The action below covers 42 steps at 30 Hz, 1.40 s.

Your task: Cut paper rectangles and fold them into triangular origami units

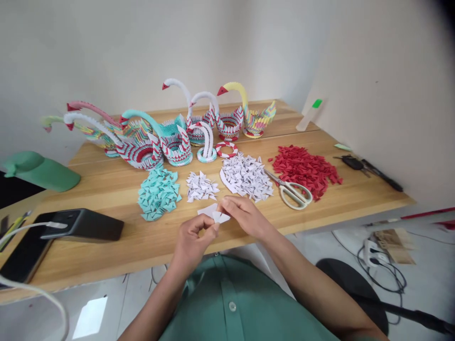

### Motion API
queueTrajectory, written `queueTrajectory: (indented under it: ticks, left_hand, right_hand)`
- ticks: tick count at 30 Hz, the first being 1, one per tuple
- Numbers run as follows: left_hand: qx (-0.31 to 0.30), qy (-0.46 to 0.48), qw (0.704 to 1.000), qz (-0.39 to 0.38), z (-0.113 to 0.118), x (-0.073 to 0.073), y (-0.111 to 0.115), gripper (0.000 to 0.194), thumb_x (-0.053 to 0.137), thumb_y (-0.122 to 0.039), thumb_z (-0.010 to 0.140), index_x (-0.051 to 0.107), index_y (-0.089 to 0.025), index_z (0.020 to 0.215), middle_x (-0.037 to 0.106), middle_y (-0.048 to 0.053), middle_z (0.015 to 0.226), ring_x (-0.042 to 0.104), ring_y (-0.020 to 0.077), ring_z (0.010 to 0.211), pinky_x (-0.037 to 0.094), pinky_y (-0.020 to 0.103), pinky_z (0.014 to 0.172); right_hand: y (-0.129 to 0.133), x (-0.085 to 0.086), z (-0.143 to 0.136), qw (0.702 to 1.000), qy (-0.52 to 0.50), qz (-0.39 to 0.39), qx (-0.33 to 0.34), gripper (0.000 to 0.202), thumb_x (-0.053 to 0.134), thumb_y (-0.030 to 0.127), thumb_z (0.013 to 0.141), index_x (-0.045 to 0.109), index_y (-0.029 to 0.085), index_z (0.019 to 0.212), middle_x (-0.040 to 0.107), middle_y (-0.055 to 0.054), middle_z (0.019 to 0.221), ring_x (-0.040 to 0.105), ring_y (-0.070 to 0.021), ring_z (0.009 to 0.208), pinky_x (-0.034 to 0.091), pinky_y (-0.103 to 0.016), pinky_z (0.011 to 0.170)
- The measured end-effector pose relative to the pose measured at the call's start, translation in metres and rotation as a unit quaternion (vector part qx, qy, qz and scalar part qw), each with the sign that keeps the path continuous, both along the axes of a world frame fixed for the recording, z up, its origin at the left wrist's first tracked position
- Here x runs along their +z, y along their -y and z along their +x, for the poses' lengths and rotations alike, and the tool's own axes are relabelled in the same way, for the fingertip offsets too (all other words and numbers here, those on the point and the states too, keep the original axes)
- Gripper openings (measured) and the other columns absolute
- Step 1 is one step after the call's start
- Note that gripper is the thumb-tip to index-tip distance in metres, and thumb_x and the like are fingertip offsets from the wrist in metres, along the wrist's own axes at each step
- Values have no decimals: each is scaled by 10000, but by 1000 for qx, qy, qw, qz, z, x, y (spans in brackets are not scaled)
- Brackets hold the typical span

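Near the table's front edge, my left hand (194, 237) and my right hand (245, 215) pinch a small folded white paper piece (221, 217) between them. Another flat white paper (207, 210) lies just behind it. Beyond my hands are a small pile of white folded pieces (201, 186) and a larger white pile (246, 176). Teal folded pieces (159, 193) are heaped to the left, and red ones (304, 169) to the right. Scissors (294, 194) with pale handles lie between the larger white pile and the red one.
Several folded-paper swans (142, 151) stand at the back, with a red and white ring (226, 149) before them. Left: a green bottle (46, 171), a black device (85, 224) with a cable, a phone (24, 253). Right: keys (351, 162), a black pen (384, 176), a green-capped tube (309, 115).
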<state>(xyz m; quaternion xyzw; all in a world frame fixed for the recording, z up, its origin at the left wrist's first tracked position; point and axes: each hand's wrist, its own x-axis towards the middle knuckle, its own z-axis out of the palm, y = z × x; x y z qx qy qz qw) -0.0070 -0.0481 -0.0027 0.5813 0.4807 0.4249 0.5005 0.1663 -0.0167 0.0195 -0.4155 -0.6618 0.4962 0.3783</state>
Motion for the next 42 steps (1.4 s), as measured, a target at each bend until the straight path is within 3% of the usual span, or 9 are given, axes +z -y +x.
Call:
queueTrajectory:
  ticks: [3,8,15,19,25,29,32,37,42]
  left_hand:
    - [20,3,1000,23,-6,2,-1,209,628,-269,804,598,-165,625,556,-12,585,475,117,573,382,228,576]
    - [33,32,999,10,-9,5,-4,175,647,-304,822,698,-162,735,623,5,627,533,127,605,425,239,622]
    - [-67,186,971,-137,-7,4,-13,279,662,-395,832,678,-135,732,682,35,676,570,109,528,443,245,592]
    - [-30,182,974,-133,-5,6,-16,225,708,-332,791,650,-143,685,670,9,617,556,93,500,427,220,558]
    - [-23,138,983,-119,-2,6,-18,217,712,-311,776,641,-142,660,649,-6,574,547,87,492,432,211,544]
    - [-67,165,972,-151,0,5,-27,219,700,-332,799,643,-141,710,665,3,594,564,97,499,446,218,545]
    - [-75,219,959,-161,1,4,-33,240,681,-341,827,623,-146,698,661,2,590,555,96,507,446,217,543]
    - [-62,278,944,-169,6,5,-37,233,688,-320,827,630,-144,685,644,8,587,562,111,559,441,205,514]
    - [-51,282,944,-162,11,3,-40,237,676,-308,838,632,-139,678,638,13,597,557,111,563,449,206,514]
  right_hand:
    - [3,6,3,1000,-14,5,19,318,473,440,950,645,184,870,640,-16,794,589,-139,727,452,-250,670]
    - [13,7,0,998,27,51,-38,49,608,217,851,653,201,837,692,-4,795,635,-146,736,479,-255,685]
    - [21,1,2,971,99,210,-58,240,506,109,876,692,227,970,729,-34,929,664,-181,908,494,-304,811]
    - [21,2,5,992,57,94,-59,259,495,252,944,656,215,1143,729,-49,975,677,-177,880,511,-288,780]
    - [14,-1,-2,993,82,44,-75,228,541,268,908,609,173,713,544,34,598,475,-96,540,359,-211,514]
    - [7,-1,-3,993,72,63,-69,241,529,252,910,566,175,685,513,37,606,439,-93,556,353,-215,542]
    - [0,-4,-3,999,-21,-9,-48,300,506,360,943,583,175,720,561,11,660,506,-118,623,405,-236,605]
    - [-4,-21,-9,944,-258,-202,-32,340,599,498,888,619,173,790,589,9,655,556,-125,587,452,-267,618]
    - [-6,-32,-16,928,-303,-208,-63,313,722,482,796,663,175,773,624,19,590,573,-125,525,447,-265,567]
